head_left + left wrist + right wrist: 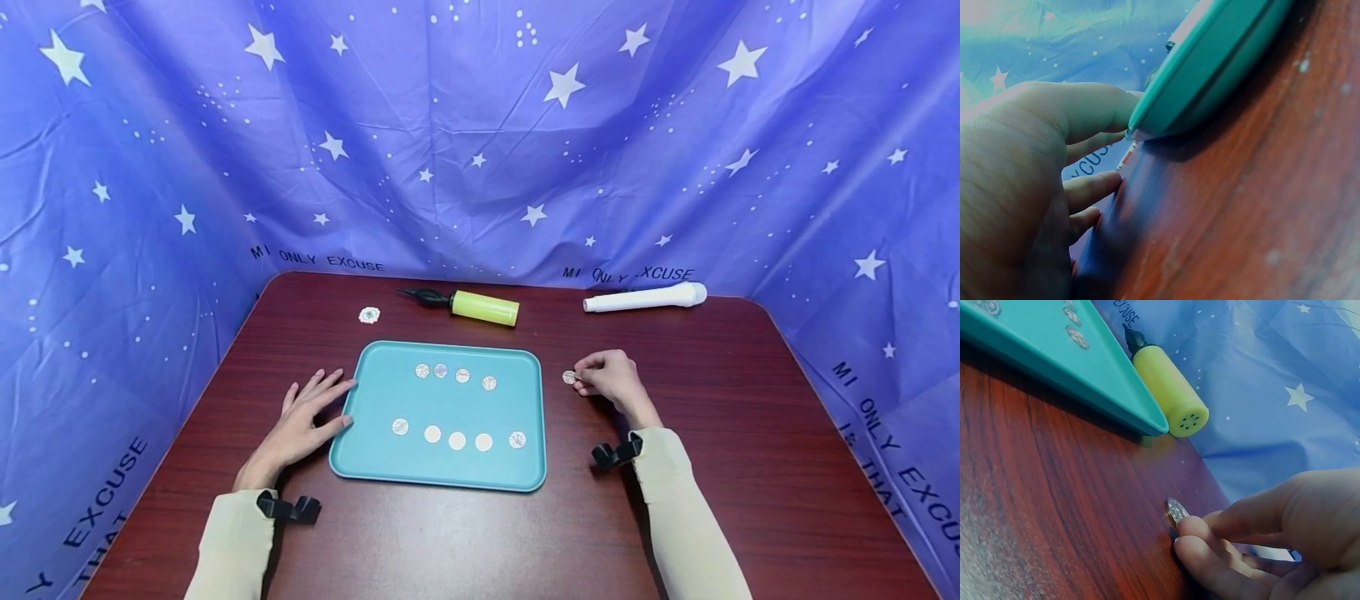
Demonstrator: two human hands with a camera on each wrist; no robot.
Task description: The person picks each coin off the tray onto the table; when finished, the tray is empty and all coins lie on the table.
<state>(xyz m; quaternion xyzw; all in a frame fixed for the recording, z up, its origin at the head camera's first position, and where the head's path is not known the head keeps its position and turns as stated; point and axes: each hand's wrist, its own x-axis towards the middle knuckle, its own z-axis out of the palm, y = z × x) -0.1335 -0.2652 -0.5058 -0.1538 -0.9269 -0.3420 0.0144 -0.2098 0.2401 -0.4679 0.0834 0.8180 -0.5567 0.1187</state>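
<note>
Between thumb and fingertips my right hand (613, 382) pinches a patterned silver coin (1177, 510), just off the right side of the teal tray (457, 404). The coin is at or just above the tabletop; I cannot tell which. My left hand (302, 421) has its fingers spread, with index finger and thumb touching the tray's left rim. On the tray, several patterned coins (462, 376) form a back row. In the front row, three plain pale discs (457, 441) lie between two patterned coins, one at the left (401, 427) and one at the right (517, 439).
Behind the tray lies a yellow-green hand pump (484, 308) with a black nozzle. A white microphone-like stick (643, 297) lies at the back right. At the back left sits a small white scalloped piece (369, 315). A starry blue curtain (480, 125) encloses the reddish-brown table (450, 542).
</note>
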